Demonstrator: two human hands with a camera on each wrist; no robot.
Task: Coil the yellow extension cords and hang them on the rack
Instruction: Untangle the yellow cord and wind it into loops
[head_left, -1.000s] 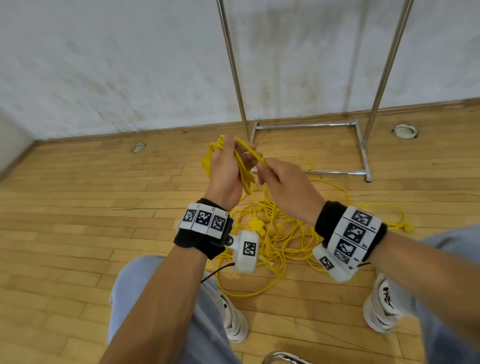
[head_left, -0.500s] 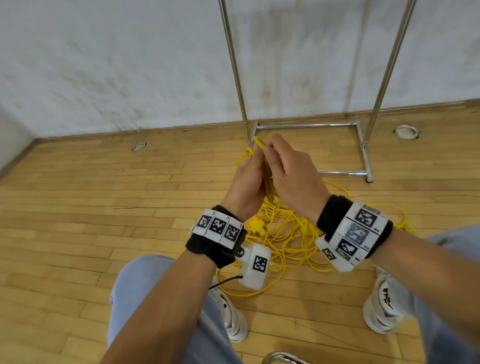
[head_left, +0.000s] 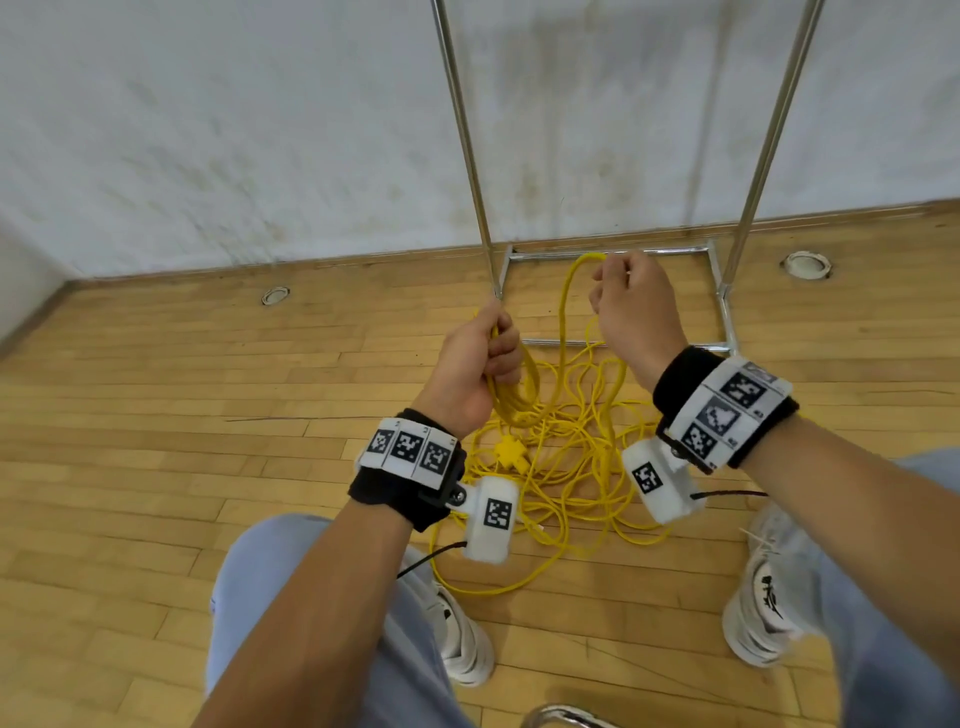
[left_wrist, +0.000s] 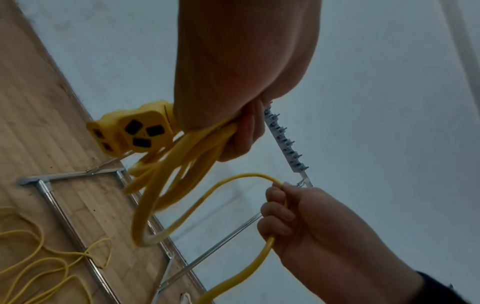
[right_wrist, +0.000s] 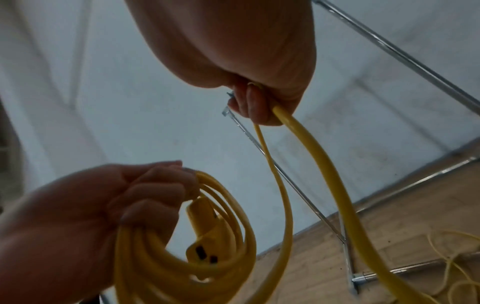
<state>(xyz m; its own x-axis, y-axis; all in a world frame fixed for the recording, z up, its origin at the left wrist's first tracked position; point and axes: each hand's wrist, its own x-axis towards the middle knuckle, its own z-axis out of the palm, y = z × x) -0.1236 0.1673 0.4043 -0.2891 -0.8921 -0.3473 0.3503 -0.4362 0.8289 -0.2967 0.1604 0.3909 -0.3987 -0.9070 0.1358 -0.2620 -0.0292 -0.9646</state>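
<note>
My left hand (head_left: 485, 358) grips a bundle of yellow cord loops (head_left: 511, 400) that hang below it. The left wrist view shows the coil (left_wrist: 182, 164) with its yellow socket block (left_wrist: 135, 131) beside my palm. My right hand (head_left: 623, 291), raised to the right of the left, holds a single strand of the cord (head_left: 563, 306); the strand (right_wrist: 319, 164) runs down from its curled fingers. The loose yellow cord (head_left: 566, 467) lies tangled on the wooden floor between my feet. The chrome rack (head_left: 470, 145) stands just beyond my hands against the wall.
The rack's base frame (head_left: 722, 296) lies on the floor behind the cord pile. Round floor sockets (head_left: 275, 295) (head_left: 806, 264) sit near the wall. My white shoes (head_left: 467, 639) (head_left: 769, 608) flank the pile. A hook strip (left_wrist: 284, 142) shows high on the rack.
My hands were pressed together at the coil; now they have come apart. The right hand has moved up and right, drawing out a fresh length of cord, while the left keeps the loops.
</note>
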